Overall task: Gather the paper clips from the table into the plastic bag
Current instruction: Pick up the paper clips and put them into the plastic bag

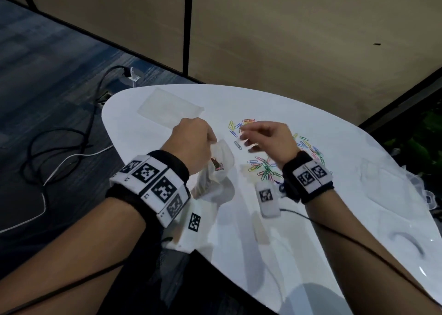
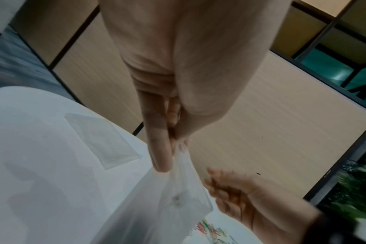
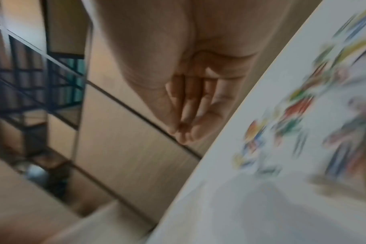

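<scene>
My left hand (image 1: 211,139) pinches the top edge of a thin clear plastic bag (image 1: 221,164) and holds it up just above the white table (image 1: 311,243); the left wrist view shows the pinch (image 2: 173,148) with the bag (image 2: 178,206) hanging below it. Something small and dark lies inside the bag. Coloured paper clips (image 1: 265,168) lie scattered to the right of the bag, with more (image 1: 241,124) farther back. My right hand (image 1: 246,140) hovers over them beside the bag's mouth, blurred, fingers loosely extended (image 3: 184,130); I see nothing in it.
A second flat clear bag (image 1: 169,106) lies at the table's far left, near the rounded edge. Crumpled clear plastic (image 1: 382,183) covers the table's right side. Cables (image 1: 71,142) run over the dark floor to the left. Beige partition walls stand behind the table.
</scene>
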Demonstrator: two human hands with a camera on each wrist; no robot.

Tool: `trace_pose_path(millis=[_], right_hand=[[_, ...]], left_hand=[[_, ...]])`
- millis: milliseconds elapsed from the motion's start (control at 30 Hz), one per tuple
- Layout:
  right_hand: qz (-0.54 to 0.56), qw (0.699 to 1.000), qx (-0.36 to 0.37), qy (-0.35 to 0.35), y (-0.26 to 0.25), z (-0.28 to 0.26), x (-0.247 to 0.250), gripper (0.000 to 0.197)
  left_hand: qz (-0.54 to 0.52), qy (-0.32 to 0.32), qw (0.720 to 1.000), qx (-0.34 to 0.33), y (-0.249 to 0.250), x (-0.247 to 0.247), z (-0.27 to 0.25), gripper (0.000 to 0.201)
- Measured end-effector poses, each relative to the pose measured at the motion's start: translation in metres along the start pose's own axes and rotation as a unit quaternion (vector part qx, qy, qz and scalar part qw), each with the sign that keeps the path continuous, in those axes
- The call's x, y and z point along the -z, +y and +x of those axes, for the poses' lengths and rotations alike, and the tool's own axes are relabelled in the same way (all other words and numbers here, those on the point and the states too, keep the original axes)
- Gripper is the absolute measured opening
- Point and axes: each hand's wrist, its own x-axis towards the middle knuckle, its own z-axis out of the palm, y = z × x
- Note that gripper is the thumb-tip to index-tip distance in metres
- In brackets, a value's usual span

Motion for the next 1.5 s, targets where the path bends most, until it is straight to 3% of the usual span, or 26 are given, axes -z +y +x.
trace_pose_path(millis=[67,133,200,333,400,567,700,833,867,933,1000,1133,1200,1333,1433,1500], right_hand=[[-0.133,0.986,-0.042,0.089,0.03,0.042,0.019,0.015],[-0.337,0.936,-0.063,0.081,0.051,0.073,0.025,0.031],[-0.412,0.907,-0.072,0.038,0.062,0.098,0.021,0.044],[-0.468,0.879,-0.082,-0.039,0.069,0.132,-0.004,0.057],[-0.54,0.834,-0.064,-0.089,0.072,0.137,-0.019,0.058],[-0.588,0.798,0.044,-0.121,0.078,0.121,-0.042,0.053],[-0.62,0.769,0.12,-0.105,0.092,0.096,-0.043,0.029],[-0.657,0.74,0.086,-0.114,0.087,0.076,-0.027,0.016],[-0.649,0.75,0.076,-0.099,0.086,0.073,-0.022,0.018],[-0.579,0.813,0.053,-0.025,0.087,0.069,-0.009,0.02],[-0.46,0.885,0.007,0.07,0.085,0.067,0.006,0.015],[-0.147,0.97,-0.12,0.152,0.066,0.054,0.028,0.015],[0.038,0.981,-0.128,0.143,0.045,0.04,0.026,0.017],[0.262,0.957,-0.1,0.074,-0.003,0.004,0.003,0.017],[0.307,0.947,-0.094,0.032,-0.019,-0.022,-0.028,0.017],[0.265,0.96,-0.063,0.056,-0.017,-0.033,-0.051,0.017]], left_hand=[[-0.005,0.004,1.0,0.002,-0.004,0.004,0.001,0.027],[-0.01,0.002,1.0,0.003,-0.005,0.005,0.001,0.027],[-0.014,-0.002,1.0,0.002,-0.007,0.006,0.002,0.028],[-0.013,-0.001,1.0,0.008,-0.011,0.008,0.006,0.029],[-0.01,-0.005,1.0,0.01,-0.011,0.008,0.006,0.029],[0.006,-0.004,1.0,-0.001,-0.009,0.006,0.004,0.027],[0.015,-0.008,1.0,-0.004,-0.007,0.006,0.0,0.026],[0.02,-0.006,1.0,-0.005,-0.007,0.006,-0.002,0.028],[0.023,-0.008,1.0,-0.005,-0.007,0.006,-0.002,0.028],[0.026,-0.01,1.0,-0.006,-0.006,0.006,-0.002,0.027],[0.028,-0.011,1.0,-0.006,-0.006,0.007,-0.002,0.027],[0.029,-0.012,1.0,-0.003,-0.004,0.006,0.0,0.027],[0.028,-0.014,1.0,-0.001,-0.002,0.004,0.001,0.027],[0.025,-0.012,1.0,0.004,0.001,0.0,0.001,0.028],[0.025,-0.011,1.0,0.008,0.004,-0.003,0.002,0.028],[0.028,-0.01,1.0,0.009,0.007,-0.004,0.002,0.025]])
